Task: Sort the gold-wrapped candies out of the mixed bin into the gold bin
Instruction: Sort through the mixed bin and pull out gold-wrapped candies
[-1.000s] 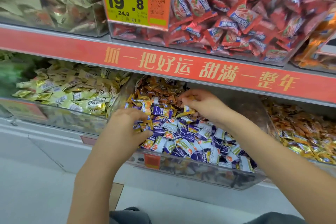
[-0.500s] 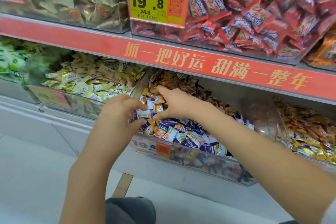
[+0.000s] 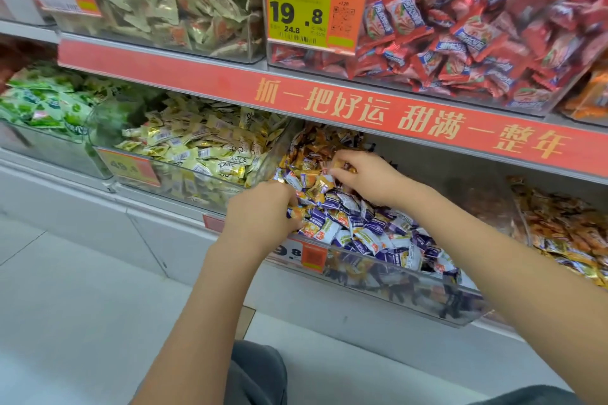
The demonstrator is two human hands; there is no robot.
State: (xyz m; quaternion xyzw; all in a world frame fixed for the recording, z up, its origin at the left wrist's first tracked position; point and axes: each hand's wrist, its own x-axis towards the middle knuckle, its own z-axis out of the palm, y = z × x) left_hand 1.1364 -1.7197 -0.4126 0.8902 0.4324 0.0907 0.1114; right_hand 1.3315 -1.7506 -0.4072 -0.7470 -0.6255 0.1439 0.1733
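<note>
The mixed bin (image 3: 388, 276) is a clear plastic tub on the lower shelf, holding purple-and-white candies in front and orange-gold ones toward the back. My left hand (image 3: 263, 210) is at its left front corner, fingers curled round several candies, an orange-gold one (image 3: 296, 212) showing at the fingertips. My right hand (image 3: 368, 174) reaches deeper in, fingertips pinching a gold-wrapped candy (image 3: 340, 168) from the heap. The gold bin (image 3: 184, 171), full of pale gold wrappers, stands directly left of the mixed bin.
A green-wrapped candy bin (image 3: 42, 108) sits at far left, an orange-gold bin (image 3: 566, 233) at far right. The upper shelf carries a gold-green bin (image 3: 171, 3) and a red candy bin (image 3: 460, 26) with a price tag (image 3: 312, 15). A red shelf strip (image 3: 329, 102) overhangs the lower bins.
The view has shifted left, so the shelf appears further right. My right hand has moved from beside my left hand back and right into the orange-gold heap. My left hand stays at the bin's left front.
</note>
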